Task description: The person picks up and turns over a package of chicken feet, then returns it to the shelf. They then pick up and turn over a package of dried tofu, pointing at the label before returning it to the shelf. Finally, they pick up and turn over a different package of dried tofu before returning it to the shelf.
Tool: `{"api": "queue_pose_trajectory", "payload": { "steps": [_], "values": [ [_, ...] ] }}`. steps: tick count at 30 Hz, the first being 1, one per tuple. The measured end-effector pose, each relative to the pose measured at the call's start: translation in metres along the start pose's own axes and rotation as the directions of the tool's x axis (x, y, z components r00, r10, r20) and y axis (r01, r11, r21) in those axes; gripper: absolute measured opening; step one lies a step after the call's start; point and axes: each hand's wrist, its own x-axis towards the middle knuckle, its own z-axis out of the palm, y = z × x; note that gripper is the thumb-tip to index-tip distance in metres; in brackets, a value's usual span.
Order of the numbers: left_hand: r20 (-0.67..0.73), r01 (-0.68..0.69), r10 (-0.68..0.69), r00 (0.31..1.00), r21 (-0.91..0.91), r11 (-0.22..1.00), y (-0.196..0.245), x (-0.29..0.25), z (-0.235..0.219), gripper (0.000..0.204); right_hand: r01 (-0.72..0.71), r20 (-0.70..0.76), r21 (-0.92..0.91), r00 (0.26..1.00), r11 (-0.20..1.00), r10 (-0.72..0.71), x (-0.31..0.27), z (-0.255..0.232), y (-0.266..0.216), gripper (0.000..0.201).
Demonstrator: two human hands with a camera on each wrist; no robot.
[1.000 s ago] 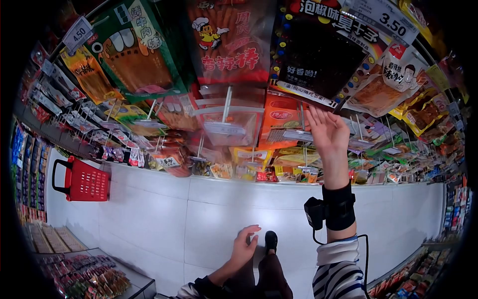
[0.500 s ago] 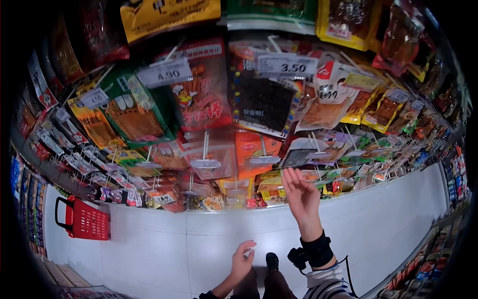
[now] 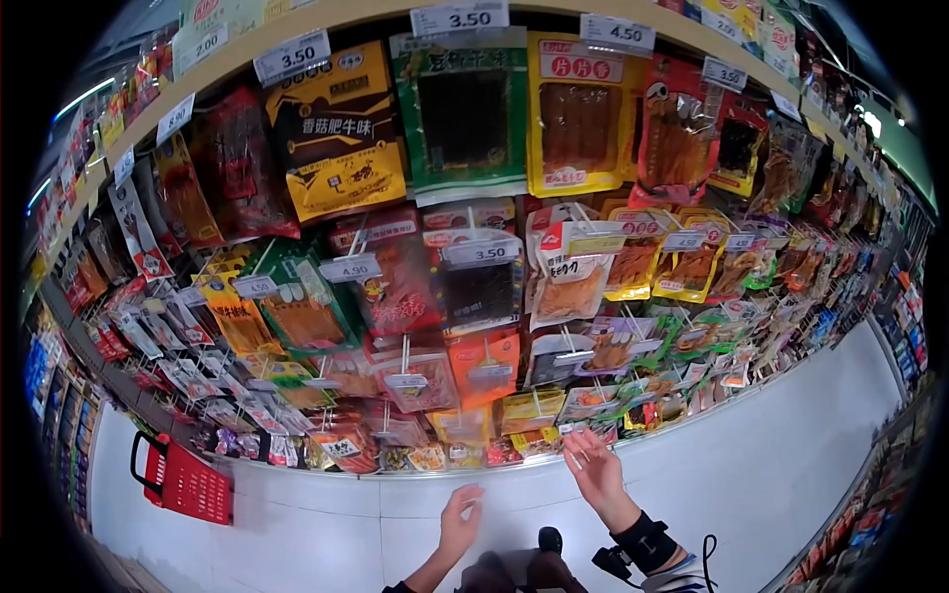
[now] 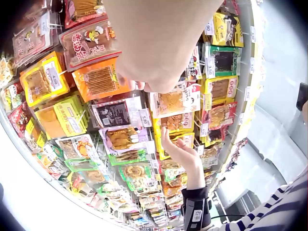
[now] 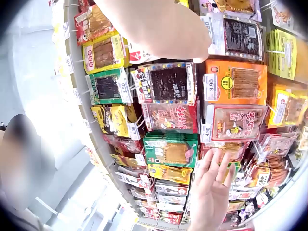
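Hanging snack packets fill a store rack, among them a yellow packet (image 3: 338, 133), a green one (image 3: 465, 119) and an orange one (image 3: 482, 368). My right hand (image 3: 595, 468) is held low in front of the bottom rows, fingers extended, nothing in it. To its left, my left hand (image 3: 460, 518) hangs over the floor with loosely bent fingers and holds nothing. The left wrist view shows the right hand (image 4: 181, 155) before the packets; in the right wrist view the left hand (image 5: 210, 195) has its fingers spread. Neither hand visibly grips a packet.
A red shopping basket (image 3: 198, 484) stands on the floor at the left. Price tags (image 3: 460, 18) line the shelf edge above the packets. More shelves (image 3: 870, 524) stand at the right. A blurred person (image 5: 26, 163) is at the left of the right wrist view.
The head view has tilted up, bringing upper packets and the shelf edge into sight. My right hand has lowered from the packets toward my left hand. The left hand remains empty.
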Motion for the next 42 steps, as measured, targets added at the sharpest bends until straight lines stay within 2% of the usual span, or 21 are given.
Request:
{"api": "queue_pose_trajectory", "payload": {
  "steps": [2,5,8,14,17,21,24,27,28,31,37,42],
  "values": [
    [0.025,-0.003,0.004,1.000,-0.027,1.000,0.011,0.005,0.009,0.030,-0.010,-0.002,0.022,1.000,1.000,0.010,-0.006,-0.002,-0.009,0.048],
    [0.056,-0.055,0.059,0.997,-0.071,0.996,0.033,0.012,0.024,0.031,-0.041,-0.032,-0.042,0.999,0.998,0.039,-0.011,-0.002,-0.021,0.035],
    [0.067,-0.139,0.142,0.988,-0.042,0.989,0.069,0.020,0.047,0.034,-0.102,0.072,-0.037,0.992,0.994,0.105,-0.001,-0.010,-0.038,0.026],
    [0.148,-0.162,0.156,0.977,0.032,0.986,0.081,0.029,0.083,0.035,-0.079,0.197,-0.092,0.976,0.993,0.096,0.013,-0.001,-0.080,0.020],
    [0.169,-0.206,0.190,0.967,0.082,0.975,0.092,0.043,0.094,0.033,0.004,0.214,-0.178,0.976,0.984,0.034,0.019,0.006,-0.109,0.018],
    [0.123,-0.172,0.169,0.978,0.015,0.985,0.101,0.066,0.111,0.030,0.178,0.261,-0.263,0.959,0.948,-0.107,0.035,0.011,-0.157,0.016],
    [0.143,-0.231,0.226,0.963,0.013,0.973,0.108,0.081,0.127,0.029,0.377,0.357,-0.290,0.895,0.880,-0.266,0.045,0.023,-0.199,0.015],
    [0.181,-0.218,0.216,0.959,-0.009,0.976,0.107,0.089,0.147,0.029,0.459,0.393,-0.311,0.859,0.832,-0.327,0.050,0.031,-0.234,0.012],
    [0.216,-0.185,0.185,0.959,-0.020,0.983,0.108,0.091,0.154,0.029,0.465,0.388,-0.310,0.858,0.829,-0.336,0.051,0.030,-0.240,0.012],
    [0.235,-0.219,0.226,0.945,-0.059,0.974,0.104,0.095,0.175,0.029,0.463,0.375,-0.313,0.863,0.829,-0.340,0.054,0.020,-0.250,0.011],
    [0.202,-0.184,0.199,0.959,-0.090,0.979,0.108,0.098,0.197,0.028,0.378,0.361,-0.311,0.896,0.872,-0.259,0.068,-0.007,-0.244,0.011],
    [0.190,-0.177,0.170,0.967,0.020,0.984,0.110,0.099,0.199,0.028,0.328,0.359,-0.332,0.911,0.885,-0.203,0.074,-0.011,-0.236,0.011]
  ]
}}
